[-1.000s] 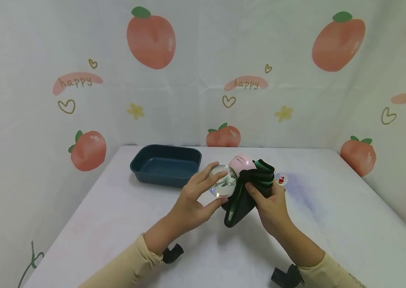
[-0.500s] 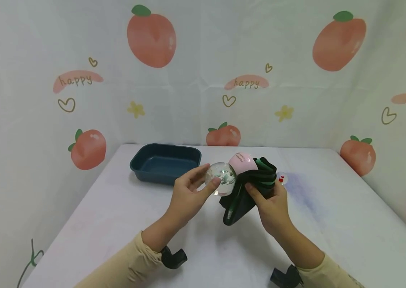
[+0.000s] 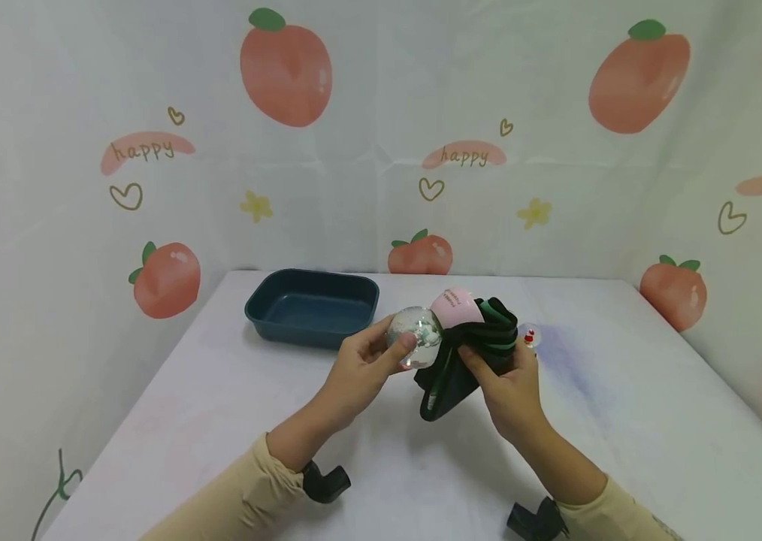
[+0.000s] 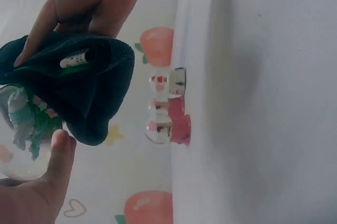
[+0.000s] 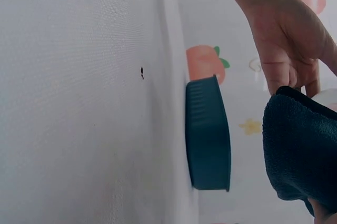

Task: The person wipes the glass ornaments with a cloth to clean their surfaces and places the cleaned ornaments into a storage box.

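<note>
Raised over the table, a snow globe (image 3: 415, 338) lies on its side, its clear ball toward the left and its pink base (image 3: 457, 306) tilted up to the right. My left hand (image 3: 361, 368) holds the ball with the thumb in front and the fingers behind. In my right hand (image 3: 512, 387) is a folded dark green cloth (image 3: 469, 361), pinched with the thumb on the near side and lying against the globe by its base. Green and pink shapes show inside the ball (image 4: 26, 129) in the left wrist view.
A dark blue rectangular tray (image 3: 313, 338) stands at the back left of the white table (image 3: 219, 451). Behind my right hand is a small snow globe (image 3: 528, 336) with a red figure. The left wrist view has more small globes (image 4: 179, 129) in a row, some with pink bases.
My left hand's fingers have shifted from spread over the ball's front to behind it, with the thumb now in front. The right hand and cloth have barely moved.
</note>
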Available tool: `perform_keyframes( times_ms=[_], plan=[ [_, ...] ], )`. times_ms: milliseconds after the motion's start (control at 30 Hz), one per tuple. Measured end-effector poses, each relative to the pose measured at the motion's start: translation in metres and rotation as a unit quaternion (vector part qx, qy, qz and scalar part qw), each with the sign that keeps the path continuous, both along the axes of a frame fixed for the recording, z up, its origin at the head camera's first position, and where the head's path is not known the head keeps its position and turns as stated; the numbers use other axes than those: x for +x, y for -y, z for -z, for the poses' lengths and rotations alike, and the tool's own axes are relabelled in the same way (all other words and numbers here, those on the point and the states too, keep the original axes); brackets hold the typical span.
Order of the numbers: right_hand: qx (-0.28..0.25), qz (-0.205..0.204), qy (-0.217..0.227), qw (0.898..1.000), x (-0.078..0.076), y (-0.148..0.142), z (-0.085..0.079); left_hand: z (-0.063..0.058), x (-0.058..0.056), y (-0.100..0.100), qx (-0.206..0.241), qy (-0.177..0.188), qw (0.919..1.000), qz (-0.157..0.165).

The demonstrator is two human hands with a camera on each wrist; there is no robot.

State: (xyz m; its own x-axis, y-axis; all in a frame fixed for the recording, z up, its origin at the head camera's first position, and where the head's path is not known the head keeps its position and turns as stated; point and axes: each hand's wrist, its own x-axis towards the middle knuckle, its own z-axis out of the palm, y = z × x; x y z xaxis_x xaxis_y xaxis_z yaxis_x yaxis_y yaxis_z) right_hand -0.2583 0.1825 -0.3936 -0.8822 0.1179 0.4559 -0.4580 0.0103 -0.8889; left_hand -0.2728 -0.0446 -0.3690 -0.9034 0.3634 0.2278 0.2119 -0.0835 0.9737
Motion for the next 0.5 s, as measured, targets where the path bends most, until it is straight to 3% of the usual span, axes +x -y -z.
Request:
perform_keyframes(
  times_ms=[267, 367, 500],
  plan=[
    [-0.002, -0.015, -0.016, 1.0, -0.0026, -0.0006, 0.0019, -0.0001, -0.0006, 0.0022, -0.025, -0.073, 0.9965, -0.03],
    [-0.005, -0.016, -0.007, 1.0, -0.003, -0.0005, 0.0019, 0.0018, -0.0001, 0.0013, -0.018, -0.105, 0.9941, -0.021],
    [-0.003, -0.019, 0.001, 1.0, -0.0031, -0.0009, 0.0019, 0.0069, -0.0011, 0.0016, -0.044, -0.178, 0.9828, -0.026]
  ],
)
